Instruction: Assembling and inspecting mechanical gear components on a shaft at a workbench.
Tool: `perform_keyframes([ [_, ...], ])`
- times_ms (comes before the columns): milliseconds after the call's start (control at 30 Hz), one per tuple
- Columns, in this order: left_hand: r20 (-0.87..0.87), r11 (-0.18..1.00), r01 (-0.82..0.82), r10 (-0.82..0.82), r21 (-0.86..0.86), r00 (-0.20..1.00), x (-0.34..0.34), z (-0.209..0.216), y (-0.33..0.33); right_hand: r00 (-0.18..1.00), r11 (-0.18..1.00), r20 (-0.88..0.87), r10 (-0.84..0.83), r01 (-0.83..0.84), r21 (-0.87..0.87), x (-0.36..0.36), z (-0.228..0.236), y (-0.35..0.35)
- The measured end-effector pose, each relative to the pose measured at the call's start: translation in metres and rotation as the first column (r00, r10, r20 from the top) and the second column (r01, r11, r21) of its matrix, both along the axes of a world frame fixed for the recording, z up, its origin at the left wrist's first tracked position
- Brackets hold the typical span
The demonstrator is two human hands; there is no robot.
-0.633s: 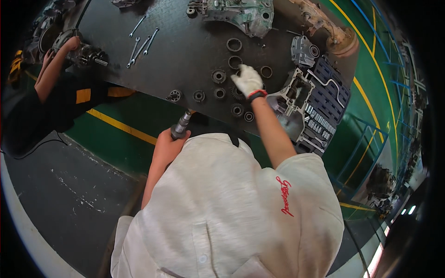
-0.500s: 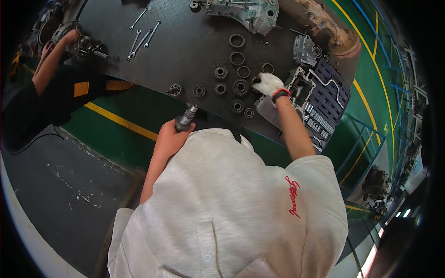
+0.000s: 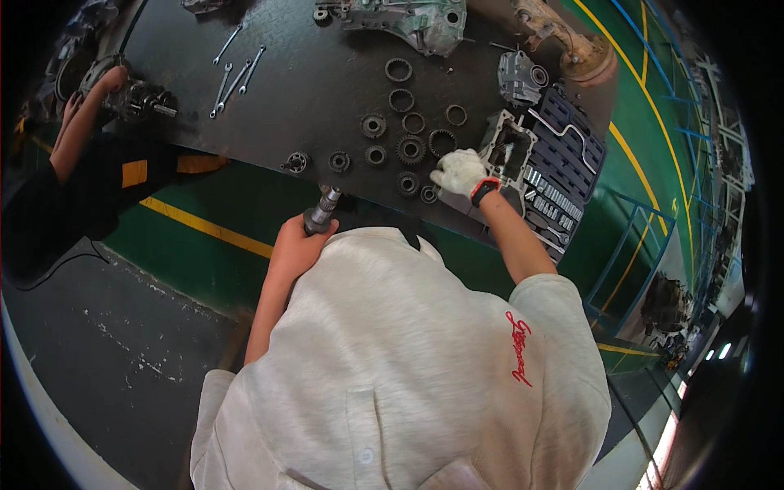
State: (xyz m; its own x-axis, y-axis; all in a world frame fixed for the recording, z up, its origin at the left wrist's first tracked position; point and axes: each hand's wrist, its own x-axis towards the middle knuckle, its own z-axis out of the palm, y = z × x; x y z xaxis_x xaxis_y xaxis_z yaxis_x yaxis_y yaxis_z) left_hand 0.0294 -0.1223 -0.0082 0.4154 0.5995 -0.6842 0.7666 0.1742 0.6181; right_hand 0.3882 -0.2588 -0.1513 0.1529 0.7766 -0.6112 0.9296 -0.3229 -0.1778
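- head view: my left hand (image 3: 298, 247) is wrapped around the metal shaft (image 3: 322, 211), its tip pointing toward the front edge of the table (image 3: 306, 86); a firm wrap should keep it steady.
- head view: my gloved right hand (image 3: 459, 173) is beside the small ring (image 3: 429, 193); i cannot tell whether its fingers hold anything.
- parts sit close here, so i'd handle rings by their rims, clear of the large gear (image 3: 411, 149).
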Motion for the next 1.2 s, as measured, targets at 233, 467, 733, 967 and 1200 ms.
perform_keyframes([
  [233, 0.036, 1.000, -0.006, 0.006, -0.006, 0.999, -0.005, -0.001, -0.004, 0.999, 1.000, 0.036, 0.009, -0.009, -0.008, -0.027, -0.002, -0.015],
  [467, 0.053, 1.000, 0.017, -0.019, 0.025, 0.998, -0.007, 0.002, -0.011, 0.998, 0.998, 0.064, -0.019, 0.015, 0.056, -0.033, -0.011, -0.014],
  [733, 0.068, 0.999, -0.034, 0.034, -0.004, 0.997, -0.009, 0.005, -0.021, 0.994, 0.989, -0.018, -0.107, 0.108, 0.098, -0.062, -0.027, 0.019],
  [967, 0.120, 0.997, -0.062, 0.058, 0.035, 0.991, -0.014, 0.004, -0.026, 0.966, 0.986, 0.211, -0.148, 0.160, -0.040, -0.127, -0.108, 0.011],
  [1200, 0.048, 0.997, -0.072, 0.071, 0.016, 0.996, -0.019, 0.015, -0.024, 0.984, 0.963, 0.119, -0.131, 0.155, -0.222, -0.120, -0.080, 0.030],
])
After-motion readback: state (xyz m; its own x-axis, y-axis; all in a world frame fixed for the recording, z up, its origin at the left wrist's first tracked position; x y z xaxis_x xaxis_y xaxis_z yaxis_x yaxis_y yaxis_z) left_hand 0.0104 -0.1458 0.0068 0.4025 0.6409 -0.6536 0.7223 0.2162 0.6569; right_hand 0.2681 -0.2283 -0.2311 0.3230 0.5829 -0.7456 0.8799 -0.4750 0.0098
